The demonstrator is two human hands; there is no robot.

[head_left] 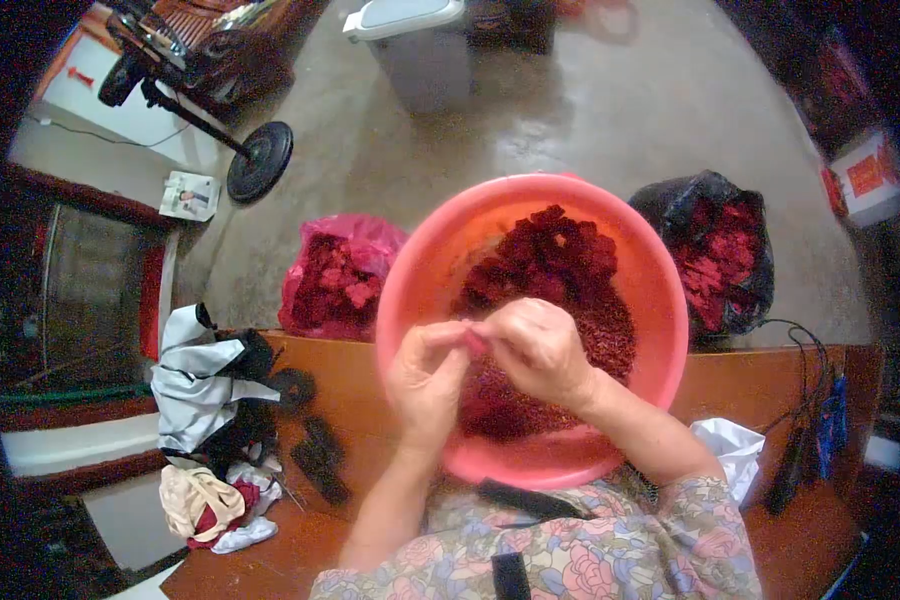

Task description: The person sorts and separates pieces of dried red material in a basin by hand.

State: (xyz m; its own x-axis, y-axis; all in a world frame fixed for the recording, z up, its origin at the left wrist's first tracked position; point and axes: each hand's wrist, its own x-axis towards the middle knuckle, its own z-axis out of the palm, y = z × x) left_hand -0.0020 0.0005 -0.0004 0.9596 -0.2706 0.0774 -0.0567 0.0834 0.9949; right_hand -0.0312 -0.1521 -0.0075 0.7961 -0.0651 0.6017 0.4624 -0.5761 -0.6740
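1. Head view: a small red piece (476,342) pinched between both hands, above the pink basin (410,290).
2. Left hand (428,378) and right hand (542,350) — fingers closed on it, seemingly mid-pluck.
3. Next likely needs a gentle pull apart — dark red heap (555,270) and bags (338,275) lie beyond.

dim, soft indoor light, faint glare on the floor (570,110), heavy fisheye bending and black vignette at the corners.
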